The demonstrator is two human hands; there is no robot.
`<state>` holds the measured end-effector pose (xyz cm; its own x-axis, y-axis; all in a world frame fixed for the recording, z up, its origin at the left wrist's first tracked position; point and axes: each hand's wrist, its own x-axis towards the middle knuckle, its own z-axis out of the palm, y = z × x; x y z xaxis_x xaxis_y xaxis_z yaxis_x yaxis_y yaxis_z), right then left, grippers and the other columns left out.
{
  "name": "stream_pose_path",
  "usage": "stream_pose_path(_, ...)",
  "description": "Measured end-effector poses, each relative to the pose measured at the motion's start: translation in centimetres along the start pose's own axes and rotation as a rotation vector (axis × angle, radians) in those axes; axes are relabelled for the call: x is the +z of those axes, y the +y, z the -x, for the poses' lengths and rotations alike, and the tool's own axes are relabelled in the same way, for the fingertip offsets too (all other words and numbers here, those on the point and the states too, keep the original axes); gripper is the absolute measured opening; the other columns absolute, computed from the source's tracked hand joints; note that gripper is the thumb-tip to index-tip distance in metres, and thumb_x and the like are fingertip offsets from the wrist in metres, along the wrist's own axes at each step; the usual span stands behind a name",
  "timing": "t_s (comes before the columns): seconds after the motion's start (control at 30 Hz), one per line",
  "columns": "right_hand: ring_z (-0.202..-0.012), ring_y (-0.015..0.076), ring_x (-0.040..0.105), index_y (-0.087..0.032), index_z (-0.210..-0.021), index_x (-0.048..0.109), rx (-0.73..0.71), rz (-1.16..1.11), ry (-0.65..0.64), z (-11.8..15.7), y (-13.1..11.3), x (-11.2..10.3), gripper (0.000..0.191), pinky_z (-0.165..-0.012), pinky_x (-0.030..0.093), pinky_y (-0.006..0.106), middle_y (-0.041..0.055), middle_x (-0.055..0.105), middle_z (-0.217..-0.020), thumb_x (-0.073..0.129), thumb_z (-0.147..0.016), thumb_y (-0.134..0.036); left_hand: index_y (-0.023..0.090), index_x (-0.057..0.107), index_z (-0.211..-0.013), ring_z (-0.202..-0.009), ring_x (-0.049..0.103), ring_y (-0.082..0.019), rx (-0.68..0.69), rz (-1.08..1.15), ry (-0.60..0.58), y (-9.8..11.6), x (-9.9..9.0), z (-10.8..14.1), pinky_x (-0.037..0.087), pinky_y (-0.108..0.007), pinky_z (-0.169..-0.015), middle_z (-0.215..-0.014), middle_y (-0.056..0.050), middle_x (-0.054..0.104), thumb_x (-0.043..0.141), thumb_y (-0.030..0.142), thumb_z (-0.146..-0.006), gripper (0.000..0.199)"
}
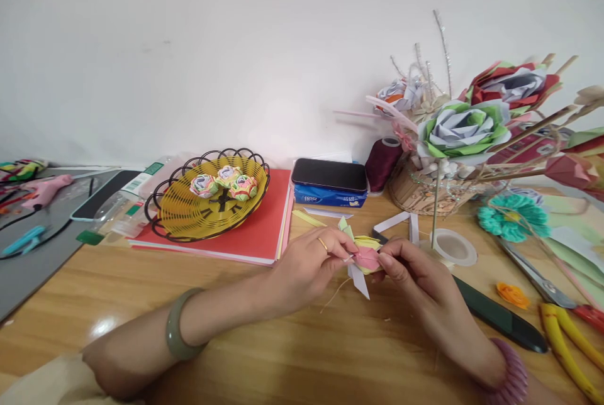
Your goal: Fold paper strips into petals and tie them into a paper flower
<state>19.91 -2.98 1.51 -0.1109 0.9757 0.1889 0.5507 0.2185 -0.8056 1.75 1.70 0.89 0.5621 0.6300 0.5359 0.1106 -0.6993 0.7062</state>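
A small folded paper flower (367,258) in pink and yellow, with green and white strips sticking out, is held a little above the wooden table. My left hand (309,263), wearing a gold ring, pinches its left side between thumb and fingers. On the other side, my right hand (422,285) grips the right edge with thumb and forefinger. A thin thread (336,295) hangs below the flower near my left fingers. Parts of the flower are covered by the fingertips. Loose white paper strips (394,222) lie just behind my right hand.
Three paper flowers sit in a yellow woven basket (189,219) on red paper (264,222). A phone (329,173) rests on a blue pack (325,195). Right are a thread spool (383,163), tape roll (453,246), dark green-handled tool (503,316), scissors (538,276) and a decorated flower pot (419,194).
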Motion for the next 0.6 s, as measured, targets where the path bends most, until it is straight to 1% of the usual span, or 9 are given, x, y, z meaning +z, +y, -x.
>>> stream_pose_path(0.27, -0.061, 0.0147, 0.053, -0.021, -0.071, 0.047, -0.003, -0.010, 0.011, 0.1, -0.2, 0.0, 0.027, -0.057, 0.042, 0.027, 0.0001, 0.055, -0.065, 0.036, -0.089, -0.037, 0.017, 0.048, -0.079, -0.088, 0.059, -0.013, -0.086, 0.058, 0.008, 0.0, 0.1, 0.2, 0.047, -0.029, -0.077, -0.093, -0.007, 0.063, 0.045, 0.016, -0.083, 0.004)
stream_pose_path(0.4, -0.059, 0.0144, 0.052, -0.021, -0.070, 0.048, 0.006, -0.041, 0.011, 0.1, -0.4, -0.1, 0.027, -0.055, 0.041, 0.026, -0.0004, 0.054, -0.063, 0.038, -0.089, -0.038, 0.016, 0.048, -0.080, -0.089, 0.058, -0.013, -0.108, 0.130, 0.018, -0.1, 0.2, 0.2, 0.046, -0.029, -0.077, -0.091, -0.007, 0.062, 0.047, 0.016, -0.082, 0.003)
stream_pose_path(0.43, -0.058, 0.0142, 0.052, -0.021, -0.068, 0.048, 0.009, -0.052, 0.018, 0.1, -0.4, -0.2, 0.028, -0.055, 0.041, 0.026, -0.0006, 0.053, -0.062, 0.038, -0.088, -0.038, 0.016, 0.048, -0.079, -0.088, 0.058, -0.013, -0.134, 0.164, 0.026, 0.0, 0.2, 0.2, 0.046, -0.029, -0.077, -0.090, -0.007, 0.062, 0.047, 0.016, -0.082, 0.003)
stream_pose_path(0.5, -0.055, 0.0135, 0.049, -0.021, -0.064, 0.046, 0.015, -0.090, 0.074, 0.1, -0.2, -0.4, 0.030, -0.053, 0.040, 0.026, -0.0013, 0.051, -0.057, 0.039, -0.088, -0.038, 0.016, 0.048, -0.077, -0.088, 0.057, -0.014, -0.235, 0.269, 0.064, 0.0, 0.1, -0.1, 0.046, -0.029, -0.076, -0.089, -0.007, 0.061, 0.049, 0.017, -0.081, 0.004)
stream_pose_path(0.57, -0.053, 0.0130, 0.046, -0.021, -0.062, 0.045, 0.018, -0.141, 0.181, 0.0, 0.2, -0.6, 0.030, -0.051, 0.039, 0.026, -0.0019, 0.047, -0.055, 0.040, -0.088, -0.037, 0.015, 0.047, -0.075, -0.084, 0.057, -0.013, -0.364, 0.413, 0.117, 0.0, -0.1, -0.6, 0.046, -0.028, -0.075, -0.085, -0.005, 0.061, 0.053, 0.020, -0.079, 0.008)
stream_pose_path(0.6, -0.054, 0.0130, 0.046, -0.022, -0.065, 0.046, 0.019, -0.167, 0.234, 0.0, 0.4, -0.7, 0.027, -0.052, 0.040, 0.025, -0.0019, 0.047, -0.056, 0.042, -0.087, -0.037, 0.015, 0.047, -0.074, -0.082, 0.058, -0.013, -0.429, 0.490, 0.131, -0.1, -0.2, -0.9, 0.046, -0.028, -0.074, -0.083, -0.005, 0.061, 0.056, 0.022, -0.077, 0.011)
